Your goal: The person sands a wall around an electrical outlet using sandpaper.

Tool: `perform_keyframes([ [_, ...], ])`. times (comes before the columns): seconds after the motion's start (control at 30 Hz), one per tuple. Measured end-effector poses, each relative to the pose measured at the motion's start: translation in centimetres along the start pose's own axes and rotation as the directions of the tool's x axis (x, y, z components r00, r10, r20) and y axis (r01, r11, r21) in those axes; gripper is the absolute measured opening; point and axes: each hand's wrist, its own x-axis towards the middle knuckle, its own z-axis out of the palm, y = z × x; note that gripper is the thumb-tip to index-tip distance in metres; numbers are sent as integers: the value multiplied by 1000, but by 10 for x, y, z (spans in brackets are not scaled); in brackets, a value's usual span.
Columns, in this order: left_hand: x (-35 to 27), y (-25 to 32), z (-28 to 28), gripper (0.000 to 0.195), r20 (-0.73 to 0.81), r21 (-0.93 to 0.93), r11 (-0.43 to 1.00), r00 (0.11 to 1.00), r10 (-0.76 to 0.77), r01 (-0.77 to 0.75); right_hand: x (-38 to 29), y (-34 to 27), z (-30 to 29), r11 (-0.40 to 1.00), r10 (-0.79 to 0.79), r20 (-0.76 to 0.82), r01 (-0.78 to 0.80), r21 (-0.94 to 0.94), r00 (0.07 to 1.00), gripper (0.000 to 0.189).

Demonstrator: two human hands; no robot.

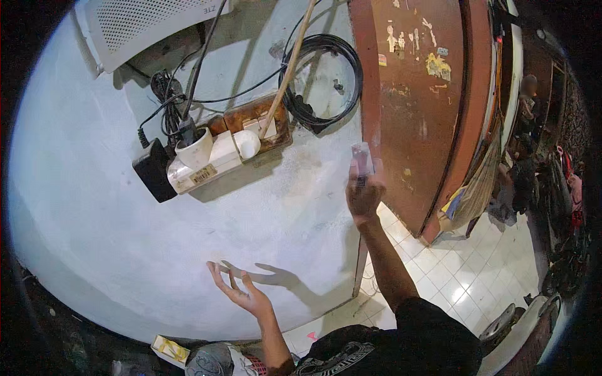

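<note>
Before a pale painted wall, my left hand (242, 289) is raised with its fingers apart and nothing in it. My right hand (365, 192) is up beside the wooden door frame, its fingers closed on a small, pale, blurred object (362, 157) whose kind I cannot tell. Above and to the left, a white power strip (223, 155) is fixed to the wall by a stained switch plate (282, 124). A black power adapter (155, 171) and a black plug (188, 131) are fitted to the strip. A black cable coil (357, 80) hangs near the door frame.
A perforated white ZTE device (150, 28) is mounted at the top left. The brown door (414, 117) has peeling stickers. Right of it hangs a net hammock (475, 197) over the tiled floor (456, 272). Another person (527, 101) is in the far background. A small box (170, 351) lies below.
</note>
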Motion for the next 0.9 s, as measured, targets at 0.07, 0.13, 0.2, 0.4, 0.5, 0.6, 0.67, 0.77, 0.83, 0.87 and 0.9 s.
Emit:
perform_keyframes([
  [0.07,0,1,-1,57,22,-17,1000,1000,-1,2,-4,27,45,939,-341,-124,330,-96,932,30],
  [0.13,1,2,-4,57,6,-8,1000,1000,-3,3,-35,-14,15,727,-684,-198,636,-260,702,30],
  [0.2,0,3,-4,57,-2,-12,1000,1000,-2,2,-22,12,20,825,-560,-144,533,-187,816,31],
  [0.4,-4,4,-9,57,22,-36,999,1000,-19,20,-42,-26,5,853,-523,-191,509,-120,831,29],
  [0.5,-8,10,-3,54,-13,-29,998,999,-47,47,-13,6,19,806,-587,-198,544,-232,785,32],
  [0.6,-13,5,-10,51,-1,-84,996,999,-37,37,-21,-8,7,910,-411,-107,400,-106,905,30],
  [0.67,-15,7,-11,50,30,-97,990,995,-100,102,-34,-25,4,809,-586,-152,583,-73,796,29],
  [0.77,-19,20,-8,47,31,-68,987,989,-146,148,-18,-14,-12,860,-502,-184,464,-215,845,32],
  [0.83,-21,20,-6,46,1,-92,988,992,-125,125,-22,-24,-10,828,-560,-233,527,-191,795,31],
  [0.87,-22,22,-6,46,23,-104,986,992,-128,129,-25,-30,-8,791,-611,-281,586,-176,740,31],
  [0.9,-23,23,-8,46,46,-113,984,990,-133,138,-30,-34,-9,749,-656,-326,642,-164,681,30],
])
